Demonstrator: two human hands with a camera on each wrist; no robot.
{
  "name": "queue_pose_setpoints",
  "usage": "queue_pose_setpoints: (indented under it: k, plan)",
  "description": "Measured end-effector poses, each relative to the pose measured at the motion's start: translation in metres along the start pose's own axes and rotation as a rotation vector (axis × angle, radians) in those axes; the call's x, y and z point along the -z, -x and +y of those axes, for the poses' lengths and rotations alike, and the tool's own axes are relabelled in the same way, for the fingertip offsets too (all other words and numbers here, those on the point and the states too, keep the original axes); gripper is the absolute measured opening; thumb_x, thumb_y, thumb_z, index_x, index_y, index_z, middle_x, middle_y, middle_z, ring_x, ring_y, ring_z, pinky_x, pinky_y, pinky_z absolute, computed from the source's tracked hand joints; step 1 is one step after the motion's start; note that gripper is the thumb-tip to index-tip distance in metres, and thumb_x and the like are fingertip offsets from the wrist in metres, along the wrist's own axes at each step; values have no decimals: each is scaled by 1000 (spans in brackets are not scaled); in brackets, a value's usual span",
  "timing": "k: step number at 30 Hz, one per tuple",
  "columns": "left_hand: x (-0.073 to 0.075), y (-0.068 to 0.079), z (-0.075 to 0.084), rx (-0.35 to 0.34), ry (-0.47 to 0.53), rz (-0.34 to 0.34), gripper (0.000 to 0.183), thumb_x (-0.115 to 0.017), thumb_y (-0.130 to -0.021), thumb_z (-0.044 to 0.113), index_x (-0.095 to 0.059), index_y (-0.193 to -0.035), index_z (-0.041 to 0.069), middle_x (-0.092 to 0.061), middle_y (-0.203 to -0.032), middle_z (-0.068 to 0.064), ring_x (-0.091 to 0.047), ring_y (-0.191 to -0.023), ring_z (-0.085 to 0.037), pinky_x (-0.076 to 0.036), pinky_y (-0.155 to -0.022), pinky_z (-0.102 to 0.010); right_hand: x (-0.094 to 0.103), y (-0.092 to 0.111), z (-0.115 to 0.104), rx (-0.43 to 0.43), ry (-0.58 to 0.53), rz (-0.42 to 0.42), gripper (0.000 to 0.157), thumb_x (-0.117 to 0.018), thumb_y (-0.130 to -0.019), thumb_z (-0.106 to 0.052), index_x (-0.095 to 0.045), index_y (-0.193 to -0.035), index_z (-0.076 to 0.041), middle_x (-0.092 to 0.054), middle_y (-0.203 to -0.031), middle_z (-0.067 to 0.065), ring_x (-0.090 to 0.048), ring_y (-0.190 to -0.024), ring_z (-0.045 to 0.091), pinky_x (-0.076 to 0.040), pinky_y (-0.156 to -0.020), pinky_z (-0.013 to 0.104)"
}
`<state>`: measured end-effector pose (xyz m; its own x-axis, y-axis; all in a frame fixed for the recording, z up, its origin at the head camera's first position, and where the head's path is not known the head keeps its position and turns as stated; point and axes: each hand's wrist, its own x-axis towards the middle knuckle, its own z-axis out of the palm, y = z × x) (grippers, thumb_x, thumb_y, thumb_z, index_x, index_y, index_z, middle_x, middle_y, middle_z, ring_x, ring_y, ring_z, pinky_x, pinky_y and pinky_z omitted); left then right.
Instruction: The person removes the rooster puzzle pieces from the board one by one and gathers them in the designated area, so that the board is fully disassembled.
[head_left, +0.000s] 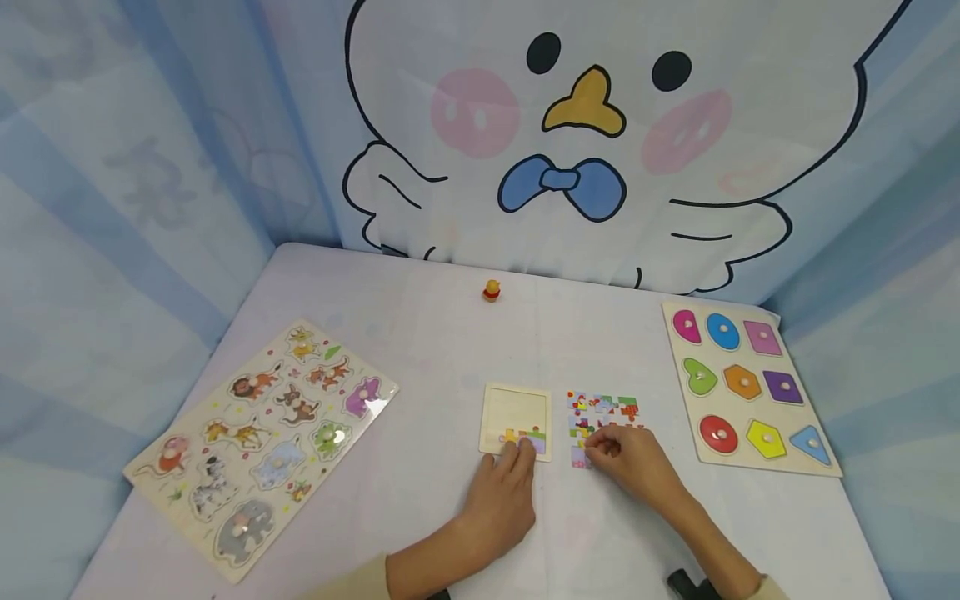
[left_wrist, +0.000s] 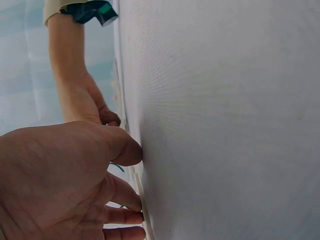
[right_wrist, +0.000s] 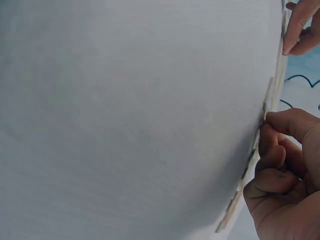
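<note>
A small square wooden puzzle tray [head_left: 513, 402] lies in the middle of the table, with several colourful jigsaw pieces [head_left: 534, 433] along its lower edge. My left hand [head_left: 504, 498] rests at that edge, its extended fingertips on the pieces. Right of the tray is a patch of loose jigsaw pieces [head_left: 603, 403] laid close together. Over the lower right of this patch, my right hand [head_left: 633, 462] pinches a puzzle piece [right_wrist: 264, 118] between thumb and index finger, its other fingers curled. Most of that piece is hidden by the fingers.
A wooden animal peg board [head_left: 262, 450] lies tilted on the left. On the right is a peg board of coloured shapes [head_left: 750, 392]. A tiny yellow and red figure [head_left: 491, 291] stands near the back. Behind the table hangs a curtain [head_left: 465, 192] with a cartoon bird.
</note>
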<state>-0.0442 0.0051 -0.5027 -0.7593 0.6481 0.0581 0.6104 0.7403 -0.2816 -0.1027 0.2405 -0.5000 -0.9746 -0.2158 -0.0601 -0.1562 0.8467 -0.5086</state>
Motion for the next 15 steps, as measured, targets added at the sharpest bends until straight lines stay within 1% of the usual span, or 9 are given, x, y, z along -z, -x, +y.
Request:
queue_pose_setpoints:
  k: [5,8,10,12,15]
  plan:
    - [-1,1,-1,7,5,22,53,-58,-91,38,-64,-128,0,-47,-135,-13,-41,-105,-24,-37,-70,-34,7,-7,-9,63,-14,13,7,-75,-87,-15,-76,-92,-11,-61,-74,-10,-51,-66,10,-44,-59,25]
    - [-1,1,-2,22,22,26,54,-59,-90,38,-64,-128,0,-47,-134,-12,-42,-103,-23,-37,-69,-32,7,-17,-23,140,-25,14,6,-74,-87,-13,-75,-92,-12,-60,-75,-12,-50,-66,9,-44,-60,26]
    - [-1,1,-2,27,35,13,54,-59,-90,37,-63,-129,0,-45,-135,-11,-41,-102,-22,-37,-68,-31,4,-25,-34,197,-23,-14,7,-74,-86,-12,-75,-92,-12,-59,-74,-13,-50,-66,7,-44,-60,26]
    - [-1,1,-1,26,44,2,51,-60,-90,37,-66,-127,2,-44,-138,-9,-41,-101,-21,-36,-66,-30,-1,-33,-44,262,-20,-60,9,-72,-85,-10,-75,-94,-10,-59,-75,-13,-50,-66,5,-45,-60,26]
    - [-2,0,0,17,53,-5,46,-61,-89,37,-71,-118,4,-42,-140,-6,-40,-98,-21,-34,-63,-29,-8,-44,-55,326,-12,-136,11,-70,-86,-8,-75,-95,-8,-61,-77,-13,-53,-67,4,-47,-62,25]
